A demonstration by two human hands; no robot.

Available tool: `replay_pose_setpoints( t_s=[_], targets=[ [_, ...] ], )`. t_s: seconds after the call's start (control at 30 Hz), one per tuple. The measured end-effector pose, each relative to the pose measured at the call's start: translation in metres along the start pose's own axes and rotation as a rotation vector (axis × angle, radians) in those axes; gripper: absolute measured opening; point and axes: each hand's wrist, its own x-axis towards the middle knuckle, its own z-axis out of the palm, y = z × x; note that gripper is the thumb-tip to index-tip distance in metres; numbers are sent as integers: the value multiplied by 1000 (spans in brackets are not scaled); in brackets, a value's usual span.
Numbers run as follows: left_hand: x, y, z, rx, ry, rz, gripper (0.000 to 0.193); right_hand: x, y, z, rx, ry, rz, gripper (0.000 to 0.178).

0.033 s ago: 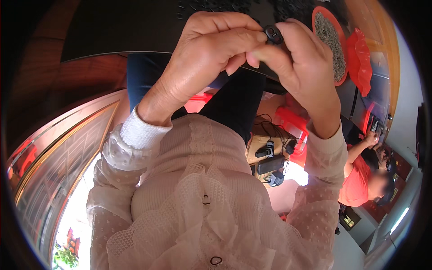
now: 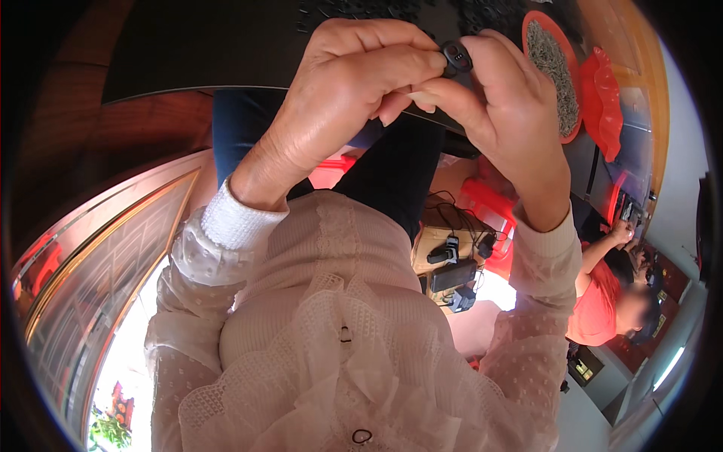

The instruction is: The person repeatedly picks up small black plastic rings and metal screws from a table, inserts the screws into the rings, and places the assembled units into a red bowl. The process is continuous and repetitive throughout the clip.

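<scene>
Over the near edge of a black tabletop (image 2: pixel 203 53), a small black oval plastic piece (image 2: pixel 456 57) with small round marks on its face sits between my two hands. My left hand (image 2: pixel 354 79) is closed, its thumb and index fingertips pinching the piece's left end. On the other side my right hand (image 2: pixel 512 98) is closed too, with its bent index finger against the right end. The right thumb reaches below the piece toward the left fingers. What lies behind the piece is hidden by the fingers.
Many small black parts (image 2: pixel 361 10) lie along the table's far side. To the right are an orange-red tray (image 2: pixel 530 27) of small greyish pieces and a red wavy-edged dish (image 2: pixel 602 105). Cables and black devices (image 2: pixel 452 275) rest on a box below. A person in red (image 2: pixel 599 309) sits at right.
My right thumb has shifted slightly, and the black piece has turned a little between the fingers. The rest looks the same.
</scene>
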Motion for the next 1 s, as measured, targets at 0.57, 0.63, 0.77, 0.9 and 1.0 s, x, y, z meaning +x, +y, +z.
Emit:
replay_pose_setpoints(
  t_s=[0.57, 0.63, 0.77, 0.9, 1.0],
  targets=[
    [1, 7, 0, 107, -47, -70, 20, 3, -4, -4, -16, -159, -19, 36],
    [-1, 7, -1, 95, -52, -72, 20, 2, -5, -3, 15, -111, -23, 36],
    [-1, 7, -3, 97, -75, -74, 18, 2, -6, -6, 22, -126, -30, 38],
    [-3, 7, -1, 86, -84, -89, 19, 3, -6, -10, 64, -162, -67, 39],
    [-3, 10, -1, 116, -115, -108, 21, -1, -7, -7, 34, -156, -43, 39]
  ],
)
